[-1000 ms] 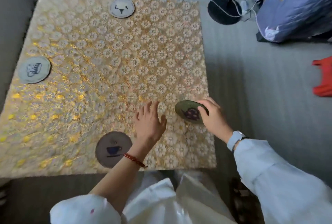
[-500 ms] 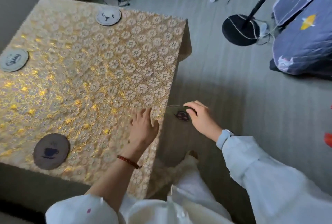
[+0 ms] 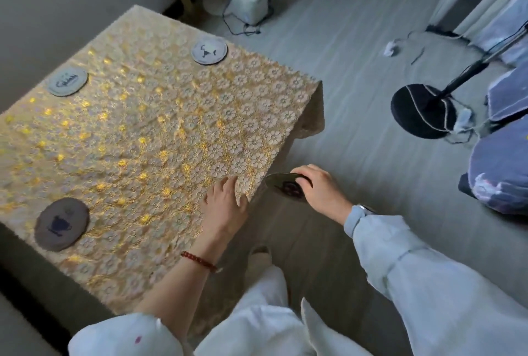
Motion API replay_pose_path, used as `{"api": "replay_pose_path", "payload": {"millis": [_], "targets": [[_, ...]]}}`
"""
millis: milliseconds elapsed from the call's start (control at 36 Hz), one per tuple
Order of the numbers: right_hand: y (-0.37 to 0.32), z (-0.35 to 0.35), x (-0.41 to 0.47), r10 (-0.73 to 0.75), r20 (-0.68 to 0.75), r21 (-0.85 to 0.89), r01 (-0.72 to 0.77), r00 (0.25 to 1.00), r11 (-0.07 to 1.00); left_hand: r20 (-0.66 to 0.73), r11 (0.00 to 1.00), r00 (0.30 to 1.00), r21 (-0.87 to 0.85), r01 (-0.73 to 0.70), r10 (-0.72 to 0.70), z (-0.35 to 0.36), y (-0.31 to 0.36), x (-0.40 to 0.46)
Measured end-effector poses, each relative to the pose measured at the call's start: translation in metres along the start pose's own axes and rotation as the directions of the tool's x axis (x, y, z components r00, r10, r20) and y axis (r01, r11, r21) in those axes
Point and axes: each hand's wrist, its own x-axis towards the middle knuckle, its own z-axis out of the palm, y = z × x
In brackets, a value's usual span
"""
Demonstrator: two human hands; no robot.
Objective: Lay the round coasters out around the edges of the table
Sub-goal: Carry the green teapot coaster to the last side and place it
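Three flat round coasters already lie near edges of the tabletop: a dark one with a cup print on the near side and two pale grey ones on the far sides. A fourth, dark coaster, pinched tilted at its rim by the right hand, sits just off the right edge, so that side seems left to fill. Spread flat, the left hand presses the lacy, gold-flecked floral cloth beside it
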Motion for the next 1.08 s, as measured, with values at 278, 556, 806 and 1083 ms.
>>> {"api": "replay_pose_path", "payload": {"millis": [278,556,806,1083], "targets": [[-0.026,-0.021,0.106,-0.152,0.201,-0.091,0.173,0.968,0.981,-0.065,0.96,0.964,-0.131,0.248,-0.258,0.006,-0.012,0.075],[-0.056,0.001,0.178,-0.226,0.457,-0.071,0.288,0.86,0.955,-0.049,0.797,0.835,-0.335,0.503,-0.548,0.007,-0.024,0.113],[-0.078,0.063,0.206,-0.166,0.805,-0.071,0.37,0.57,0.926,-0.021,0.579,0.626,-0.406,0.707,-0.78,0.046,-0.047,0.054],[-0.071,0.113,0.227,-0.215,0.849,-0.091,0.534,0.483,0.84,-0.062,0.548,0.574,-0.395,0.737,-0.817,0.085,-0.016,0.033]]}}
